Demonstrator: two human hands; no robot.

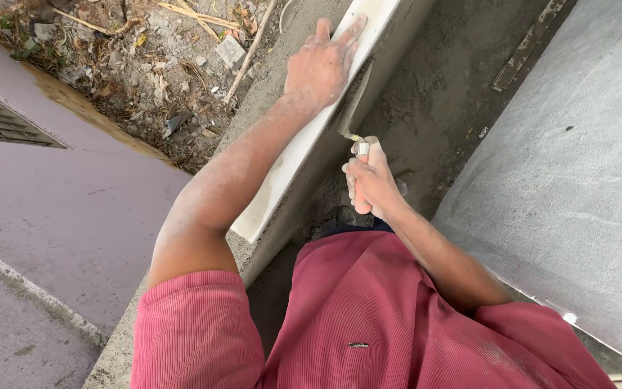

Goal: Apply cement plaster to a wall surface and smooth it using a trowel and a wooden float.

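**Trowel works mortar along a white straightedge**

The left hand [319, 66] lies flat, fingers spread, pressing the white straightedge board [304, 148] onto the ledge's top. The right hand [370, 181] is closed around the handle of a trowel [355, 108], its blade against the board's right edge. Grey mortar [433, 94] right of the board looks rough, so smoothing seems unfinished. Rubble [152, 65] lies far left.

Left hand [319, 66] steadies white board [293, 155]; right hand [370, 180] grips trowel [356, 108].

The person wears a ribbed, short-sleeved red shirt [368, 317] (dusted pale in places), arms bare.
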